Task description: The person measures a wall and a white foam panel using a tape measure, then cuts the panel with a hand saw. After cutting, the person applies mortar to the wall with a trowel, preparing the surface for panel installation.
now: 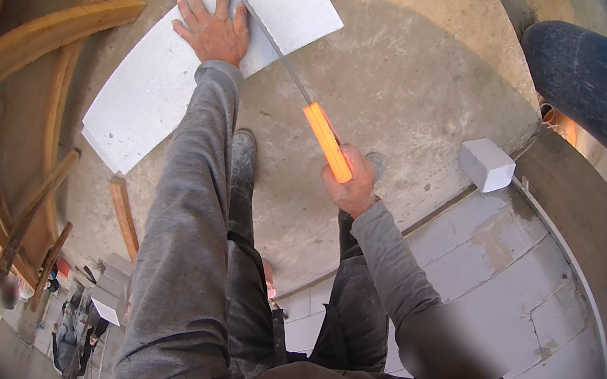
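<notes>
A long white block (142, 104) lies on the concrete floor at the upper middle. My left hand (215, 28) rests on it with fingers spread, just left of the saw blade. My right hand (350, 182) grips the orange handle of a hand saw (326, 139) below the block. The thin steel blade runs up from the handle across the block, at a line dividing its wide left part from a shorter right part (295, 2); I cannot tell how deep it sits. My feet are on the floor beneath my arms, partly hidden.
Wooden beams (36, 29) lean at the left, with tools (74, 333) and pale blocks (108, 301) lower down. A small white block (486, 166) sits by the edge at the right. A dusty blue barrel (586, 84) stands far right. Pale blockwork (505, 277) lies below.
</notes>
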The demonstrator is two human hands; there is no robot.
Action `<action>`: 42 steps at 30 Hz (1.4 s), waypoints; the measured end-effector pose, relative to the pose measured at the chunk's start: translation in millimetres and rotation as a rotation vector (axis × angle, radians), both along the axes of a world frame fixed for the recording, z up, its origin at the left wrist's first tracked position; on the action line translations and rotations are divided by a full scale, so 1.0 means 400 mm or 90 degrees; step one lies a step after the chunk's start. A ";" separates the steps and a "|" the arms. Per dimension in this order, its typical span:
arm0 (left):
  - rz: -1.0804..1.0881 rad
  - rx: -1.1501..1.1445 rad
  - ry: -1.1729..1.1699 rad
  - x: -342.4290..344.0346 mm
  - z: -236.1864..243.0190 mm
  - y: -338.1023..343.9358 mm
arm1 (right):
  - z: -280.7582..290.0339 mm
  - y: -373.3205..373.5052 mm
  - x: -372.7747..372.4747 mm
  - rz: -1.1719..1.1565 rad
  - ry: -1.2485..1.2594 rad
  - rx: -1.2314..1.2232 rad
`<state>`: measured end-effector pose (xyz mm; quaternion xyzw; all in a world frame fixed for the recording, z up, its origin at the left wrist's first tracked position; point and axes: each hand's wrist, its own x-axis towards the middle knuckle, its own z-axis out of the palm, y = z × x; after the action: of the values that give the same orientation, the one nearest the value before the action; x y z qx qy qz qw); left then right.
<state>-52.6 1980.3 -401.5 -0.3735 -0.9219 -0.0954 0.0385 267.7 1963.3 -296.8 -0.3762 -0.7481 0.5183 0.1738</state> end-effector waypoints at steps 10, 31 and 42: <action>-0.012 -0.009 0.030 0.012 0.016 0.004 | 0.013 0.007 0.006 -0.023 0.000 -0.079; -0.028 -0.049 0.038 0.012 0.012 0.009 | 0.007 0.014 0.025 -0.029 -0.053 -0.136; -0.027 -0.041 0.024 0.022 0.020 0.010 | 0.030 0.032 -0.043 -0.004 -0.051 -0.110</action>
<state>-43.9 1984.3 -393.3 -0.3956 -0.9155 -0.0591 0.0421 250.7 1976.3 -284.7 -0.4127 -0.7057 0.5648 0.1122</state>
